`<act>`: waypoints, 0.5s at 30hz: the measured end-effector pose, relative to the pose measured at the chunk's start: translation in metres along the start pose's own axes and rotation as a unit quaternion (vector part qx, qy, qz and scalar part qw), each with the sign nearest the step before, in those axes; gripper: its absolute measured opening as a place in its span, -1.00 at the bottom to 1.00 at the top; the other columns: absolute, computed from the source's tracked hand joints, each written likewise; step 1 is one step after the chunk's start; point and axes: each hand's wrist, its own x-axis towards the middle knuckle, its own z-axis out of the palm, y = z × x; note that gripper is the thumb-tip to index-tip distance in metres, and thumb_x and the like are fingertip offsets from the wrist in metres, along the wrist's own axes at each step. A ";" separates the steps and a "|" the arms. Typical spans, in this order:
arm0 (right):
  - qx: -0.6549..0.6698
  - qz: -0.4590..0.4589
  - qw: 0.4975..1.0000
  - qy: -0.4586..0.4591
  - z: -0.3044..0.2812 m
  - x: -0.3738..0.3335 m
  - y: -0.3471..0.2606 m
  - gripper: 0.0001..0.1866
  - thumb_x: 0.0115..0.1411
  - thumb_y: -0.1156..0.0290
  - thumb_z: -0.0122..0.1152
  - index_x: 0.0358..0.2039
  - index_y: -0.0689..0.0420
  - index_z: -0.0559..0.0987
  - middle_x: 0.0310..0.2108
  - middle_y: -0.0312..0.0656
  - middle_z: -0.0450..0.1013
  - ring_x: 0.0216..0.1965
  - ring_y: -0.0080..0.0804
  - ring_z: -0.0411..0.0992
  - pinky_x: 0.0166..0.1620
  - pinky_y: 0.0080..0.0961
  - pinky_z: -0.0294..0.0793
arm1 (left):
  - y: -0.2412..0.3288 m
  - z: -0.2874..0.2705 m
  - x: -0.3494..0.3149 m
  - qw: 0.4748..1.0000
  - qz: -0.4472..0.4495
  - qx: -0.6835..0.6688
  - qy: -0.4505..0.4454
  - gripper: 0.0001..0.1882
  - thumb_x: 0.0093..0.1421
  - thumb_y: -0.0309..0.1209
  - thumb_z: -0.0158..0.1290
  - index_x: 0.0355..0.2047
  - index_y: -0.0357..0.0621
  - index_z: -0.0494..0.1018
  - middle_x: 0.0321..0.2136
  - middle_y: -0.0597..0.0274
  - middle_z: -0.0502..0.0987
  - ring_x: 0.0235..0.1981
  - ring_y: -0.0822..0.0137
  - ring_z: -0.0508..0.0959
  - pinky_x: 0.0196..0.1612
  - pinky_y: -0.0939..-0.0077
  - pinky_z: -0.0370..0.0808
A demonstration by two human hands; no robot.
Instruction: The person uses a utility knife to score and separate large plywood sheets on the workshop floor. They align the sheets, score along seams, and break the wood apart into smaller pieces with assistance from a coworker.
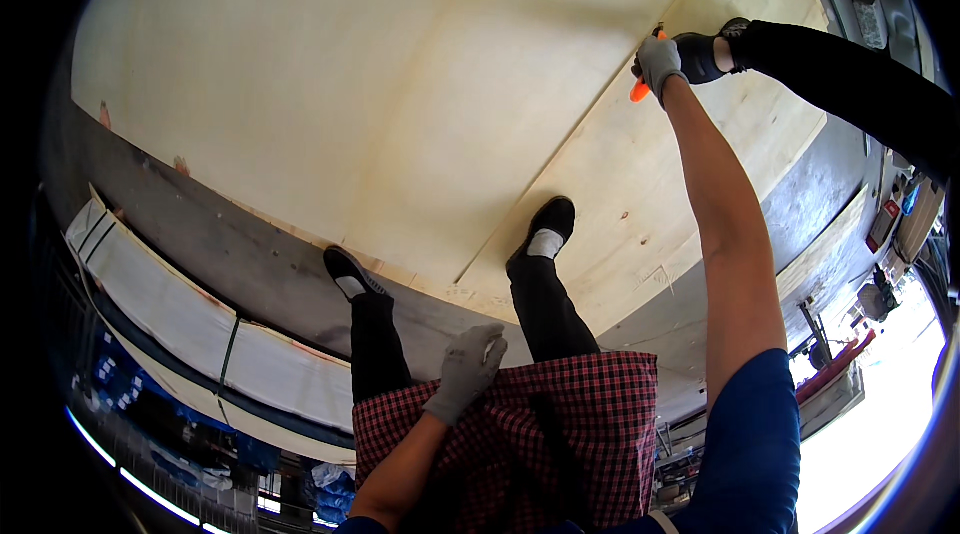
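A large pale plywood sheet (400,84) lies flat below me, with a long straight dark line running diagonally across its right part. At the far right my right hand (661,62), in a grey glove, is closed round an orange utility knife (639,91). The tool's dark tip sits at that line, though its blade is too small to make out. My left hand (468,372), also gloved in grey, hangs over my red checked apron (590,404). Its fingers are loosely bent and apart, with nothing in them.
Another person's black shoe (697,58) stands on the sheet right beside my right hand. My right shoe (553,217) is on the sheet, my left (347,267) at its near edge. A strapped stack of pale boards (180,304) lies at left; clutter lines the right.
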 end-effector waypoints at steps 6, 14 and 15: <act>-0.034 -0.008 0.996 -0.083 -0.001 0.020 0.005 -0.88 0.14 0.49 -0.07 -0.34 0.28 0.36 -0.60 -0.08 0.40 -0.70 -0.27 0.42 -0.69 -0.34 0.33 | 0.001 -0.006 0.002 1.000 -0.013 -0.021 0.007 -0.72 0.18 -0.29 0.02 -0.19 -0.23 0.47 -0.28 -0.01 0.55 -0.24 0.03 0.54 -0.14 0.22 0.45; -0.067 0.040 0.997 -0.014 0.011 0.004 0.027 -0.85 0.12 0.49 -0.08 -0.32 0.25 0.41 -0.64 -0.09 0.36 -0.73 -0.27 0.37 -0.69 -0.32 0.29 | 0.009 -0.019 0.002 1.000 -0.006 -0.022 -0.006 -0.71 0.19 -0.29 0.02 -0.18 -0.25 0.47 -0.27 -0.01 0.54 -0.22 0.03 0.54 -0.12 0.24 0.45; -0.032 0.053 0.998 -0.004 0.016 -0.014 0.024 -0.84 0.12 0.48 -0.08 -0.31 0.24 0.41 -0.64 -0.09 0.36 -0.73 -0.28 0.37 -0.69 -0.32 0.29 | 0.008 -0.020 0.000 1.000 -0.007 -0.019 0.000 -0.71 0.19 -0.30 0.01 -0.19 -0.25 0.47 -0.27 -0.01 0.54 -0.22 0.03 0.54 -0.12 0.24 0.45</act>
